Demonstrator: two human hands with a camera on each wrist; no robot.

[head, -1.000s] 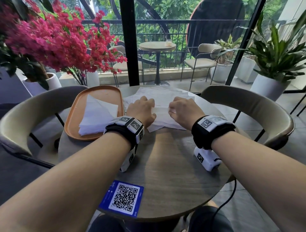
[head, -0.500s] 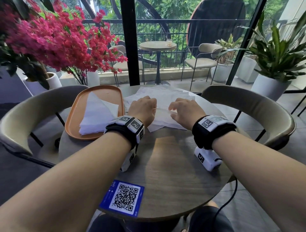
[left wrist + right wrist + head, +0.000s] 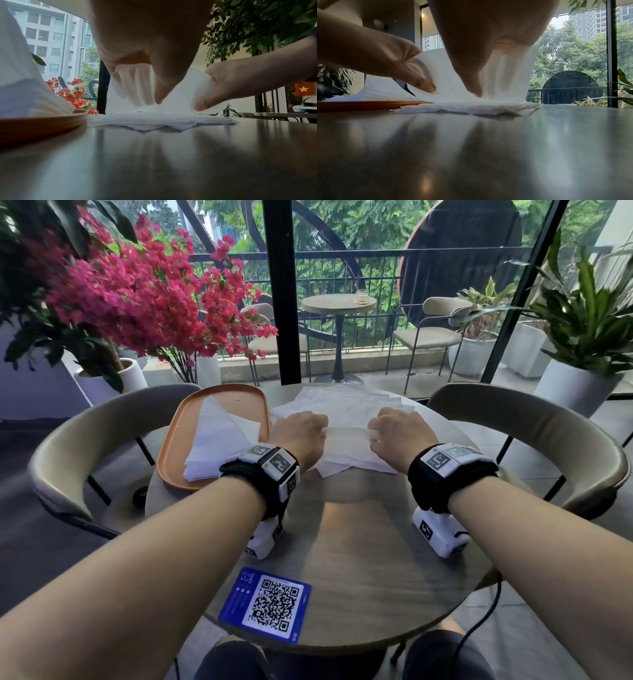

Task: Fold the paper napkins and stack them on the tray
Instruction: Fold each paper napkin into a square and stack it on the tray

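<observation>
Left hand (image 3: pixel 299 436) and right hand (image 3: pixel 399 436) each pinch one end of a single napkin (image 3: pixel 346 433), lifted off the loose napkin pile (image 3: pixel 342 405) on the round table (image 3: pixel 359 559), just right of the orange tray (image 3: pixel 178 440) holding the folded stack (image 3: pixel 219 443).

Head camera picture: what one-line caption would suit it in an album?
Both hands, left hand and right hand, lift one napkin from the loose pile beside the orange tray.

Bare tabletop (image 3: pixel 359 542) before napkin pile (image 3: pixel 342 409)
</observation>
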